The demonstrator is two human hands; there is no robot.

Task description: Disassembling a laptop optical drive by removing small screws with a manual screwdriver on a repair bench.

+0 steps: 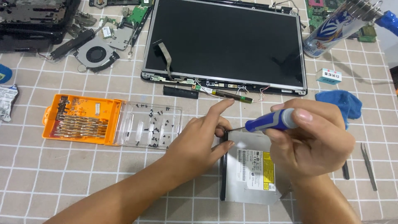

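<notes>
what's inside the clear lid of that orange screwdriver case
Many small black screws lie scattered in the clear lid, which is open flat beside the orange case. The left hand covers the lid's right edge, so anything there is hidden.

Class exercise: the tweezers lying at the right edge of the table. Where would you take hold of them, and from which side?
Probably pinch the tweezers across the wider upper half, coming from above. They lie flat on the checked cloth, tapering to a fine point at the near end, apart from the right hand, so the broader part likely offers the surer hold.
</notes>
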